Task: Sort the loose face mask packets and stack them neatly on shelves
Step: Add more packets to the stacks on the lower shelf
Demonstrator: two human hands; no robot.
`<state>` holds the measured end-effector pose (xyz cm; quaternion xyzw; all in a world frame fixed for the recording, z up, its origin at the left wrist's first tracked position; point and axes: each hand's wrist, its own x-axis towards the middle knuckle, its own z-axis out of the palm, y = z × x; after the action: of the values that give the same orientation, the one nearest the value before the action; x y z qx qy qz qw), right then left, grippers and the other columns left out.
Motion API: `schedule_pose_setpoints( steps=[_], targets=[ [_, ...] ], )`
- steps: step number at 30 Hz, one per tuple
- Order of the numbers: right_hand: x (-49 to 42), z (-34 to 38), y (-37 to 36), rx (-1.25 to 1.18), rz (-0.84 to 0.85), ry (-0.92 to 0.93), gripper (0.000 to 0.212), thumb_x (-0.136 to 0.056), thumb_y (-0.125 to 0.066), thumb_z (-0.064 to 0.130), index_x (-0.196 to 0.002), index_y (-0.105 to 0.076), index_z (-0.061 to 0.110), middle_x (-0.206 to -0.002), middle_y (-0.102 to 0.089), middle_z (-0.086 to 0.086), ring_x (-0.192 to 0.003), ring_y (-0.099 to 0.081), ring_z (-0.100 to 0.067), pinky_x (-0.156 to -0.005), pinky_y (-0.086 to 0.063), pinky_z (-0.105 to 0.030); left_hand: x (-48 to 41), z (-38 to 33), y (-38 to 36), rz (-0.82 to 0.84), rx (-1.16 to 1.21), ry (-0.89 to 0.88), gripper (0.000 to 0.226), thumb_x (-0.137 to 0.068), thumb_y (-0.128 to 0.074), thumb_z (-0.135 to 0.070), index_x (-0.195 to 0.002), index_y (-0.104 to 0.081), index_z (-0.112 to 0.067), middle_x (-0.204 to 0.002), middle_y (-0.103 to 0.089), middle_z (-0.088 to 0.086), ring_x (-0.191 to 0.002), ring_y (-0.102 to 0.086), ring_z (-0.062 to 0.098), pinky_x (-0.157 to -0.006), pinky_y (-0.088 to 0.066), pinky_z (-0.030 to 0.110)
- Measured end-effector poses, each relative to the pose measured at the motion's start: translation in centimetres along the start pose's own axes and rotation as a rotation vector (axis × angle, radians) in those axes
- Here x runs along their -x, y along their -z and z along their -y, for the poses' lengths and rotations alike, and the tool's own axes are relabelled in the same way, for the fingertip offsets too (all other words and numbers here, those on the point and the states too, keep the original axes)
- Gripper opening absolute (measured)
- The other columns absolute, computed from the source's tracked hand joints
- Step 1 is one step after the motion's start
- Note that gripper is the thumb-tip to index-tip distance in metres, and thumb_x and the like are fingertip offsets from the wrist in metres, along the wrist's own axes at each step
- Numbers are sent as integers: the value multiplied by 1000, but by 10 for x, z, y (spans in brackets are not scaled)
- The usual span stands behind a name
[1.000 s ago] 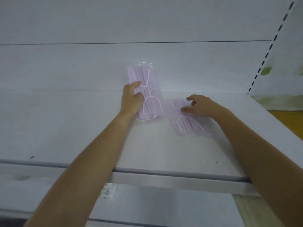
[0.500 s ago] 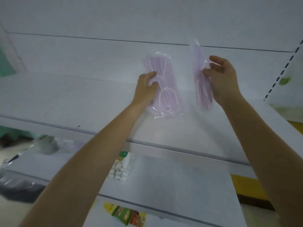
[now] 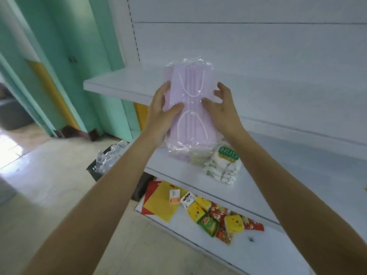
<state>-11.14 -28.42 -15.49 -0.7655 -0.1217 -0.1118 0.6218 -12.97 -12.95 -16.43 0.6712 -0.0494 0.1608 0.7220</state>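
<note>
Two pink face mask packets in clear plastic (image 3: 191,114) are held together as one stack in front of me, above the middle shelf. My left hand (image 3: 160,114) grips the stack's left edge, thumb on the front. My right hand (image 3: 222,110) holds the right edge, thumb pressed on the front, fingers spread. The top white shelf (image 3: 119,86) lies behind the stack. A pile of white patterned mask packets with a green label (image 3: 224,165) lies on the middle shelf (image 3: 297,175), just below the pink stack.
The bottom shelf (image 3: 258,247) holds a yellow sheet (image 3: 160,203) and several small colourful boxes and sachets (image 3: 216,219). A dark crate of clear plastic items (image 3: 107,161) stands on the floor left of the shelving. A green wall and doorway are at the left.
The two pink packets, held apart a moment ago, are now brought together into one stack between both hands. My view has swung left and down, showing the lower shelves and floor.
</note>
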Motion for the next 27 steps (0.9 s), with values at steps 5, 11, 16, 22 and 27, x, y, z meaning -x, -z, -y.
schedule_pose_setpoints(
  steps=[5, 11, 16, 22, 27],
  targets=[
    [43, -16, -102, -15, 102, -35, 54, -99, -35, 8, -147, -12, 5, -154, -19, -7, -140, -20, -16, -105, -14, -9, 27, 43, 82, -41, -42, 190, 67, -90, -56, -14, -148, -23, -18, -136, -50, 5, -123, -53, 19, -104, -44, 40],
    [55, -56, -156, 32, 274, -158, 56, -98, -37, 4, -148, -12, 4, -147, -30, -11, -127, -39, -19, -101, -36, -18, 41, 83, 145, 38, -149, 442, 65, -89, -54, -6, -143, -24, -26, -124, -54, 1, -105, -60, 19, -80, -56, 34],
    [54, -106, -171, -19, 407, -464, 59, -98, -39, 14, -150, -10, 16, -149, -27, -3, -126, -33, -13, -99, -32, -25, 21, 130, 155, -142, -216, 571, 56, -93, -50, -13, -142, -22, -12, -128, -51, 10, -110, -56, 27, -90, -51, 40],
    [10, -152, -172, 8, 216, -440, 53, -84, -33, -17, -136, -35, -6, -106, -43, 1, -87, -45, 20, -62, -35, 8, -39, 169, 124, 68, -275, 545, 39, -90, -44, -3, -129, -42, -8, -109, -59, 10, -104, -58, 27, -81, -52, 32],
    [-35, -199, -164, 131, 25, -455, 58, -81, -39, -11, -138, -36, 0, -141, -40, -15, -113, -52, -34, -69, -50, -21, -85, 200, 109, 296, -303, 699, 49, -88, -46, 3, -130, -42, -23, -104, -58, 2, -87, -58, 15, -75, -52, 25]
  ],
)
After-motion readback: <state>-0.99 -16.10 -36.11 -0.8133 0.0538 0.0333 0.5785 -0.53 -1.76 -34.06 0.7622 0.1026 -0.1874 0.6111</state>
